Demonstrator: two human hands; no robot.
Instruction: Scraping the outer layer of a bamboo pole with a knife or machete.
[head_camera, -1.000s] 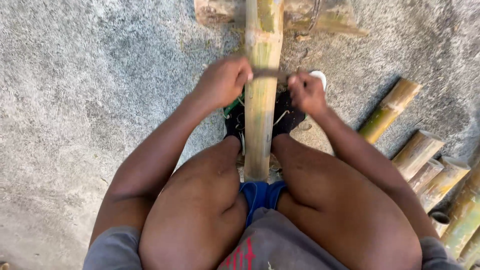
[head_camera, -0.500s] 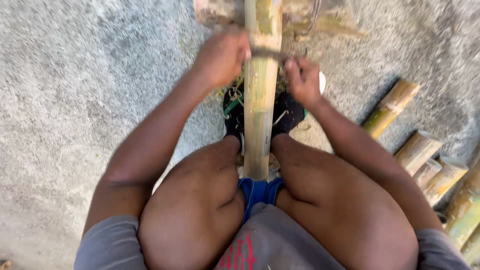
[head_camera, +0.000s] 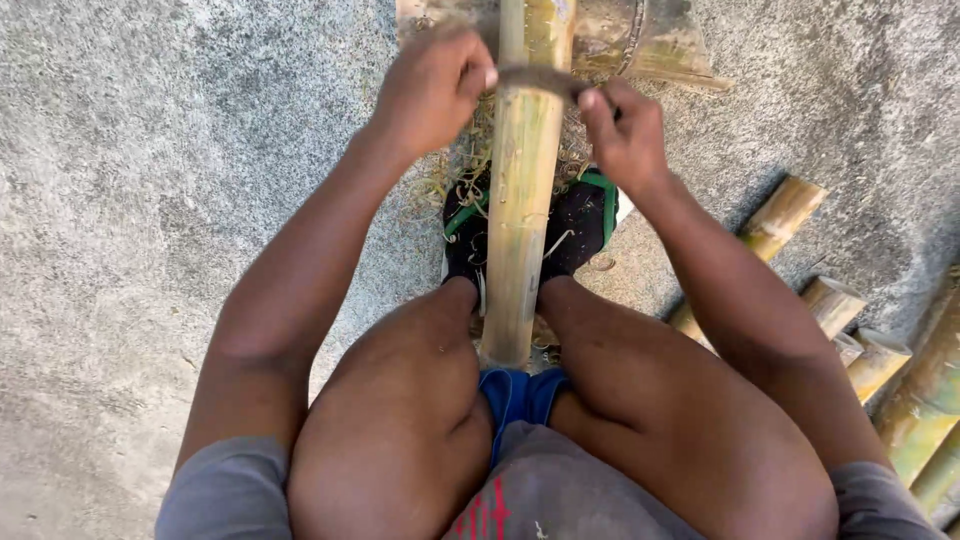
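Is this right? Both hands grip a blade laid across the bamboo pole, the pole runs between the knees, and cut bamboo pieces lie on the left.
Not quite. The cut bamboo pieces lie on the right, not the left, as the head view shows. The rest holds: left hand and right hand grip the blade across the pole, which runs between the knees.

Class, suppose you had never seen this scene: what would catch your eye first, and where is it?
First, the bamboo pole running up the middle, between the person's knees. Both hands grip a dark blade laid across it near the top: left hand on one end, right hand on the other. Cut bamboo pieces lie at the right on the concrete.
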